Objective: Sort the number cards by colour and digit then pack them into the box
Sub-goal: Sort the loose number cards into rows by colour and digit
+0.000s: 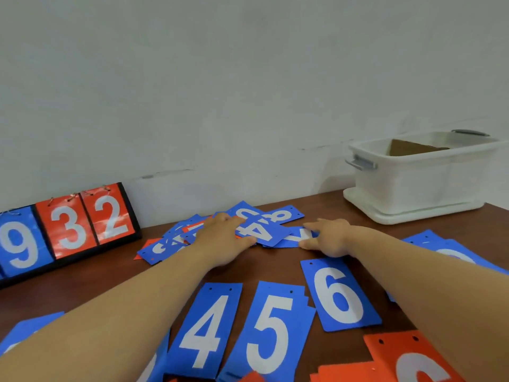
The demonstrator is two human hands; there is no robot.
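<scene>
Head: scoreboard (68,230) left, box (418,186) right, card pile (249,213) between.

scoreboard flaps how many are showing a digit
3: blue 9 at the left edge, red 3 in the middle, red 2 on the right. More may lie past the picture's left edge.

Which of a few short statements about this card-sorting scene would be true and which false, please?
1. The white box stands at the far right of the table. True.
2. Nearest the person lie a blue 4 card, a blue 5 card and a blue 6 card. True.
3. Both hands reach into the box. False: the left hand and right hand are at the mixed pile.
4. The scoreboard shows a red 9. False: its 9 is blue; 3 and 2 are red.
</scene>
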